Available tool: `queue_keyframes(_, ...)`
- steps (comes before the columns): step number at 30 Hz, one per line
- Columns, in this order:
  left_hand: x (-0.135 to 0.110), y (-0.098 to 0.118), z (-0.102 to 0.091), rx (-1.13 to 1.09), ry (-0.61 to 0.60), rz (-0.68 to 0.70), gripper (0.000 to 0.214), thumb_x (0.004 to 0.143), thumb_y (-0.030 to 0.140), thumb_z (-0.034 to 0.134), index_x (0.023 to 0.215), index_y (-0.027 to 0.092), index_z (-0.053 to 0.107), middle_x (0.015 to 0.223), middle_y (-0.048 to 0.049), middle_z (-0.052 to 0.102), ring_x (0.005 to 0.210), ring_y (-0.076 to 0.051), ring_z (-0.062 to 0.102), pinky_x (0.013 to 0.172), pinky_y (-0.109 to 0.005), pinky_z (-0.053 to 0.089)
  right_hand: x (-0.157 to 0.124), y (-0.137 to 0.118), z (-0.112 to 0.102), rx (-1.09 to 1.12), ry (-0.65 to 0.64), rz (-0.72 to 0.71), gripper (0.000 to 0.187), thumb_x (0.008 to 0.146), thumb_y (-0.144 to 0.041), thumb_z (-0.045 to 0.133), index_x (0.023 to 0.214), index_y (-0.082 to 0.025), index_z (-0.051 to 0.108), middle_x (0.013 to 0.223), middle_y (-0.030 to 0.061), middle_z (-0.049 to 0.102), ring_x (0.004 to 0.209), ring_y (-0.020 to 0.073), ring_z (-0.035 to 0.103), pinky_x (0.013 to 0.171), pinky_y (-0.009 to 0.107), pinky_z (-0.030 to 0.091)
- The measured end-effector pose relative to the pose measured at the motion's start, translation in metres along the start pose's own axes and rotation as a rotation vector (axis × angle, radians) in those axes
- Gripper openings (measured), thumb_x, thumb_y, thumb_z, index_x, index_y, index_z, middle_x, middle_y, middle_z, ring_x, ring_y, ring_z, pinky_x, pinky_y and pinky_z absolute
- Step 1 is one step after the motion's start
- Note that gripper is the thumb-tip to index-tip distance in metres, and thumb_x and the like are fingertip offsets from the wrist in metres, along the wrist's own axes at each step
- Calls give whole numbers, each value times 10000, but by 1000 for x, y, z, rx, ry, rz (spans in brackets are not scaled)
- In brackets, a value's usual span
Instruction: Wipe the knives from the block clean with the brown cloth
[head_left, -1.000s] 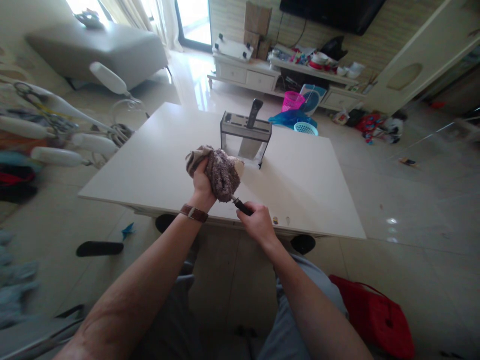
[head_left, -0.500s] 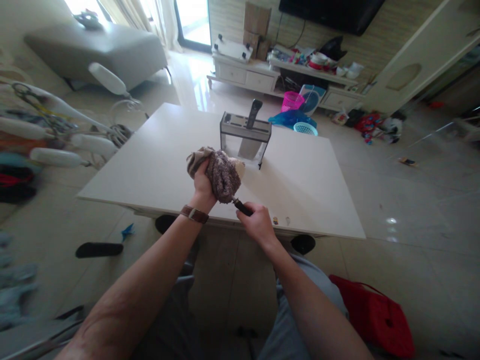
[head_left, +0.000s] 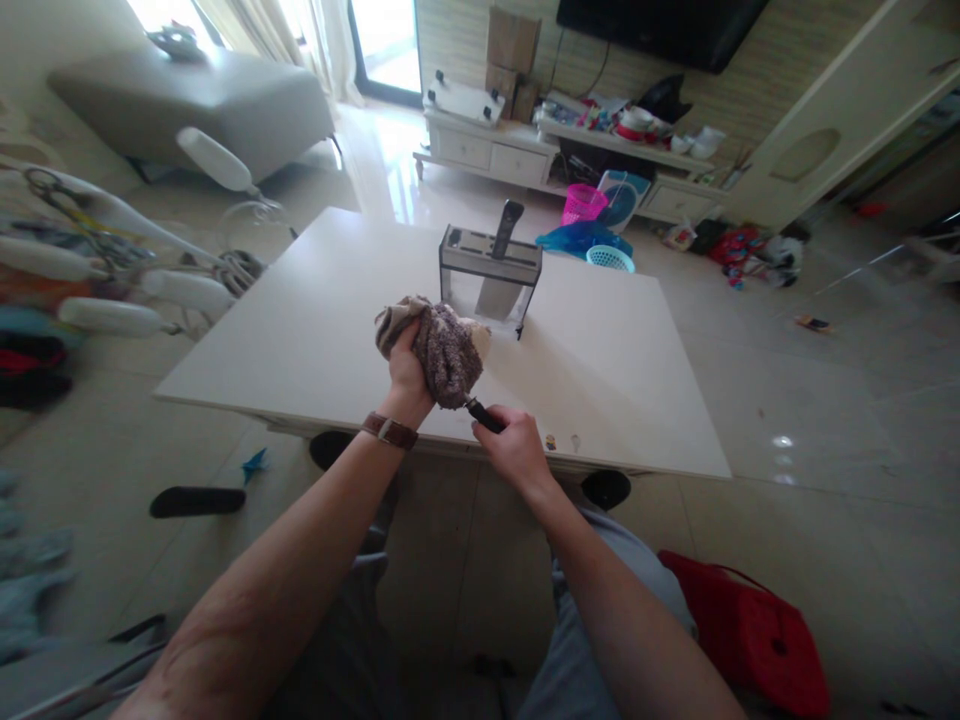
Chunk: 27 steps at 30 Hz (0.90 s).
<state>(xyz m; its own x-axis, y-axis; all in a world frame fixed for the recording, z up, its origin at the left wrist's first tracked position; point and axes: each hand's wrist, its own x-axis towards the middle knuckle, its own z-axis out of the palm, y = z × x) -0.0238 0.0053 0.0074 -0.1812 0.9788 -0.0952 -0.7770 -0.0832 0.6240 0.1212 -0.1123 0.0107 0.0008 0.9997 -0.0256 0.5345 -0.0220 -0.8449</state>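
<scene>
My left hand (head_left: 407, 368) is closed around a bunched grey-brown towel (head_left: 448, 352) above the front part of the white table. In my right hand (head_left: 516, 446) is the black handle of a knife (head_left: 484, 413), gripped just right of the towel. A short bit of metal shows between handle and cloth; the blade is hidden inside the towel. Behind the towel stands a knife block (head_left: 491, 256) with a dark frame and clear sides. One broad-bladed knife (head_left: 506, 230) sits upright in it, its black handle sticking out of the top.
The white table (head_left: 600, 370) has small stickers near its front edge. Beyond it are a blue basket (head_left: 610, 259), a pink basket (head_left: 584, 203) and a cluttered TV cabinet (head_left: 517, 160). A red stool-like object (head_left: 757, 640) is by my right leg. White padded arms (head_left: 214, 158) stand at left.
</scene>
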Motion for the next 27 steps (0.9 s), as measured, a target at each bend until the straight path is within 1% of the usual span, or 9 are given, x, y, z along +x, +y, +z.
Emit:
queue_keyframes(3, 0, -1, 1, -2, 0, -22, 150, 805, 376, 734, 870, 242, 713, 1027, -39, 759, 1176, -270, 672, 1039, -386, 549, 0, -1, 0, 1, -1, 3, 179, 772, -272, 614, 620, -181, 634, 560, -37, 460, 584, 115, 421, 574, 265, 270)
queue_keyframes(7, -1, -1, 4, -15, 15, 23, 85, 822, 332, 694, 827, 252, 725, 955, -21, 763, 1155, -290, 684, 1007, -401, 575, 0, 0, 0, 16, 4, -1, 177, 770, -267, 609, 615, -181, 619, 561, -39, 450, 582, 112, 420, 572, 264, 264)
queue_keyframes(9, -2, -1, 6, -18, 17, 24, 79, 819, 318, 692, 829, 248, 728, 951, -19, 765, 1144, -284, 689, 1004, -392, 578, 0, 0, 1, 16, 4, -5, 176, 769, -265, 607, 614, -181, 611, 562, -41, 440, 581, 110, 417, 572, 265, 260)
queue_keyframes(12, -4, 0, 6, -22, 20, -7, 102, 816, 322, 707, 851, 228, 727, 979, -32, 768, 1141, -270, 691, 1019, -369, 567, 0, 1, 2, 9, 2, -5, 175, 766, -266, 607, 612, -182, 604, 563, -42, 434, 580, 109, 415, 572, 265, 256)
queue_keyframes(16, -6, 0, 7, -29, 41, -59, 145, 845, 348, 711, 867, 206, 732, 981, -55, 768, 1132, -274, 691, 1037, -378, 550, 1, 1, 2, 15, 3, -2, 174, 762, -268, 608, 610, -184, 603, 565, -39, 453, 588, 114, 429, 580, 265, 268)
queue_keyframes(21, -6, -1, 8, -19, 62, -40, 150, 868, 347, 705, 865, 199, 731, 969, -61, 765, 1096, -265, 698, 1031, -374, 545, 0, 1, 1, 24, 3, -6, 161, 764, -265, 608, 627, -182, 624, 577, -34, 483, 595, 117, 446, 585, 263, 278)
queue_keyframes(27, -4, -3, 4, -20, 56, -85, 187, 831, 381, 728, 884, 202, 742, 989, -63, 770, 1114, -290, 695, 1001, -387, 565, 0, 1, 2, 15, 10, -10, 167, 760, -252, 613, 608, -182, 607, 561, -41, 457, 587, 112, 423, 579, 265, 272)
